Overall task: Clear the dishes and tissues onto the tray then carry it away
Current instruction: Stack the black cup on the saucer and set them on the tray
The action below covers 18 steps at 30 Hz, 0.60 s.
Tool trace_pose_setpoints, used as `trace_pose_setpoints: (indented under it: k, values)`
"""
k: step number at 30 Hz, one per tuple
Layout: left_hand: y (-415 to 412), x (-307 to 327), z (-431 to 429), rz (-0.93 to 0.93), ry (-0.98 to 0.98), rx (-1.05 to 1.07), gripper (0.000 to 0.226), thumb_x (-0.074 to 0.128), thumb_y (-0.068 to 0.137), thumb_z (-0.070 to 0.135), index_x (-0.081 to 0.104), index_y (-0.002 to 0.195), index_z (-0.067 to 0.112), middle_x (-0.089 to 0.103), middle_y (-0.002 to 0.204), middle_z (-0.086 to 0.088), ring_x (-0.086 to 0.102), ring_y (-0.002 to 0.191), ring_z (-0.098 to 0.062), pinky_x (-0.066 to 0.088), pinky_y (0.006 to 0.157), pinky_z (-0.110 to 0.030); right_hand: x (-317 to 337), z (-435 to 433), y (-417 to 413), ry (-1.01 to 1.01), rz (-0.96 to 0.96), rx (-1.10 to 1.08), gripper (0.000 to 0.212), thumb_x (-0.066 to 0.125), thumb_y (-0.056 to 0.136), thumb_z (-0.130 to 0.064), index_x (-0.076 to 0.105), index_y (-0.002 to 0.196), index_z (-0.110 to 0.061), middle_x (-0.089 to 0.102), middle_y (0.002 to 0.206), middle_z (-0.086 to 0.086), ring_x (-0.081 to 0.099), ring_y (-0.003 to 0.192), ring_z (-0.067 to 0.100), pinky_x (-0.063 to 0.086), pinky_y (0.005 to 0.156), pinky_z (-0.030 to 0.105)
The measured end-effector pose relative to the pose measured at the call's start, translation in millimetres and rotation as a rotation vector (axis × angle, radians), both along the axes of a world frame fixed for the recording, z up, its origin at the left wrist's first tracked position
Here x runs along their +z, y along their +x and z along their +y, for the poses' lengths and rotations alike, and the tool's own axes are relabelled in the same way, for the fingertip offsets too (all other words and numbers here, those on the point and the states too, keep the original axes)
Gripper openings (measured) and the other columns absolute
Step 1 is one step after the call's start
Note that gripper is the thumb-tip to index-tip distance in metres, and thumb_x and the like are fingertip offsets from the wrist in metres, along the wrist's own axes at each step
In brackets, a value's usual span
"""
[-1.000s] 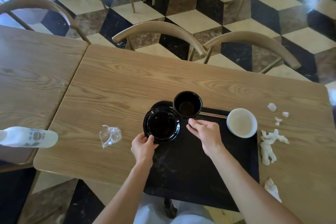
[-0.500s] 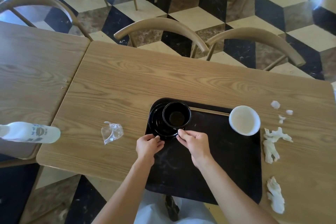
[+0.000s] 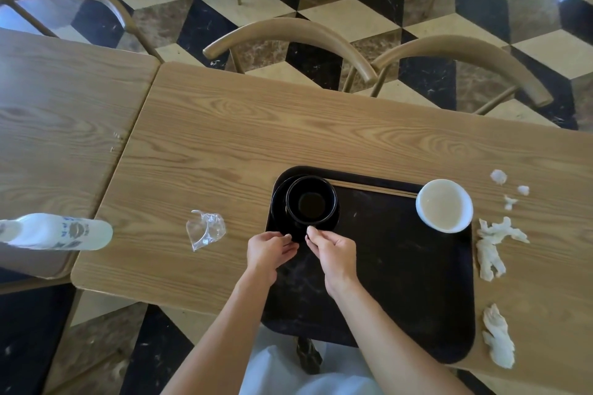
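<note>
A black tray (image 3: 401,282) lies on the wooden bench (image 3: 288,138), with its near edge sticking out over the bench edge toward the person. In the far left corner of the tray sits a black plate (image 3: 279,218), and a black bowl (image 3: 311,200) sits on top of that plate. The bowl is upright and looks dark inside. A pair of chopsticks (image 3: 372,191) lies flat along the far edge of the tray, between the black bowl and a white bowl (image 3: 444,205). The white bowl sits upright at the far right corner of the tray, partly over the rim.

Both hands are at the near side of the plate and bowl. The left hand (image 3: 269,250) has its fingers curled, with the tips at the plate's near rim. The right hand (image 3: 333,250) is pinched lightly, its fingertips touching the near edge of the black bowl. I cannot tell if either hand really grips the dishes or just touches them.

Crumpled white tissues (image 3: 491,247) lie on the bench just right of the tray, with small scraps (image 3: 499,176) farther back and another wad (image 3: 499,340) nearer the person. A clear plastic wrapper (image 3: 205,229) lies on the bench left of the tray. A white bottle (image 3: 57,231) lies on its side at the far left. Two wooden chairs (image 3: 288,35) stand behind the bench on a checkered floor (image 3: 353,9).
</note>
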<state>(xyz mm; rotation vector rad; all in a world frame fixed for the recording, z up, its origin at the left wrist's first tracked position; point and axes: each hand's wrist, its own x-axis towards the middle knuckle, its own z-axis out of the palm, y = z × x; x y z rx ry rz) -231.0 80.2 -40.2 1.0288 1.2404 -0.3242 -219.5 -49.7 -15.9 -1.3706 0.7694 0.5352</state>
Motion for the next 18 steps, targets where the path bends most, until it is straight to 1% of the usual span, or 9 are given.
trace_pose_setpoints:
  k: [2, 5, 7, 9, 11, 12, 13, 15, 18]
  values:
    - [-0.2, 0.8, 1.9, -0.001, 0.000, -0.014, 0.017, 0.072, 0.087, -0.003, 0.062, 0.101, 0.002, 0.075, 0.091, -0.023, 0.078, 0.081, -0.029, 0.062, 0.082, -0.041, -2.3, 2.8, -1.4, -0.008, 0.004, 0.032, 0.006, 0.076, 0.087, -0.017, 0.081, 0.089, -0.015, 0.079, 0.086, 0.004, 0.076, 0.090, 0.015, 0.058, 0.090, 0.033]
    - [-0.6, 0.8, 5.7, -0.007, 0.004, -0.036, 0.020, 0.075, 0.084, -0.004, 0.063, 0.100, 0.002, 0.076, 0.090, -0.022, 0.078, 0.080, -0.029, 0.062, 0.082, -0.041, -3.6, 7.7, -2.0, -0.044, -0.013, 0.085, 0.018, 0.076, 0.087, -0.018, 0.080, 0.072, -0.028, 0.079, 0.082, -0.001, 0.075, 0.090, 0.013, 0.057, 0.089, 0.031]
    - [-0.2, 1.3, 7.9, -0.006, 0.012, -0.053, 0.020, 0.076, 0.084, -0.004, 0.063, 0.098, 0.003, 0.076, 0.090, -0.022, 0.078, 0.080, -0.028, 0.063, 0.080, -0.040, -4.6, 9.8, -2.3, -0.042, -0.008, 0.099, 0.015, 0.076, 0.087, -0.019, 0.080, 0.076, -0.029, 0.079, 0.084, -0.002, 0.075, 0.091, 0.013, 0.057, 0.089, 0.031]
    - [0.6, 2.1, 9.0, -0.010, 0.013, -0.058, 0.020, 0.076, 0.083, -0.004, 0.063, 0.097, 0.004, 0.075, 0.089, -0.023, 0.078, 0.080, -0.029, 0.063, 0.079, -0.040, -6.6, 10.0, -0.9, -0.047, 0.015, 0.114, 0.005, 0.077, 0.086, -0.021, 0.081, 0.088, -0.023, 0.079, 0.086, -0.004, 0.074, 0.092, 0.012, 0.057, 0.092, 0.032]
    - [0.8, 2.4, 8.5, -0.020, 0.008, -0.050, 0.020, 0.076, 0.083, -0.004, 0.063, 0.096, 0.004, 0.075, 0.089, -0.023, 0.078, 0.079, -0.029, 0.063, 0.079, -0.039, -8.4, 8.9, 1.9, -0.064, 0.035, 0.145, 0.014, 0.079, 0.083, -0.025, 0.081, 0.095, -0.018, 0.079, 0.088, -0.004, 0.074, 0.092, 0.012, 0.056, 0.094, 0.034]
    - [0.3, 2.5, 8.0, -0.024, 0.009, -0.047, 0.019, 0.077, 0.083, -0.004, 0.064, 0.095, 0.004, 0.076, 0.089, -0.023, 0.078, 0.079, -0.028, 0.063, 0.079, -0.039, -10.1, 8.2, 3.3, -0.078, 0.046, 0.165, 0.012, 0.079, 0.082, -0.028, 0.082, 0.091, -0.021, 0.079, 0.087, -0.004, 0.074, 0.093, 0.013, 0.056, 0.094, 0.036]
    - [-0.1, 2.3, 7.6, -0.026, 0.010, -0.046, 0.019, 0.077, 0.083, -0.003, 0.064, 0.095, 0.004, 0.076, 0.089, -0.022, 0.078, 0.080, -0.027, 0.063, 0.080, -0.039, -9.7, 8.0, 4.8, -0.088, 0.050, 0.178, 0.004, 0.079, 0.081, -0.029, 0.082, 0.083, -0.026, 0.079, 0.086, -0.003, 0.074, 0.093, 0.015, 0.056, 0.094, 0.038]
    - [-0.6, 1.7, 7.4, -0.029, 0.006, -0.045, 0.021, 0.078, 0.082, -0.002, 0.065, 0.098, 0.004, 0.076, 0.090, -0.022, 0.078, 0.080, -0.027, 0.062, 0.082, -0.039, -11.5, 7.5, 7.2, -0.108, 0.047, 0.214, 0.012, 0.079, 0.081, -0.031, 0.081, 0.069, -0.032, 0.079, 0.085, -0.001, 0.074, 0.093, 0.017, 0.056, 0.095, 0.039]
    - [0.1, 1.9, 7.9, -0.036, -0.004, -0.053, 0.021, 0.078, 0.082, -0.002, 0.066, 0.098, 0.003, 0.076, 0.091, -0.021, 0.078, 0.081, -0.026, 0.062, 0.081, -0.038, -12.3, 8.0, 10.5, -0.122, 0.049, 0.255, 0.010, 0.079, 0.080, -0.034, 0.081, 0.070, -0.032, 0.079, 0.084, -0.003, 0.074, 0.093, 0.017, 0.056, 0.094, 0.040]
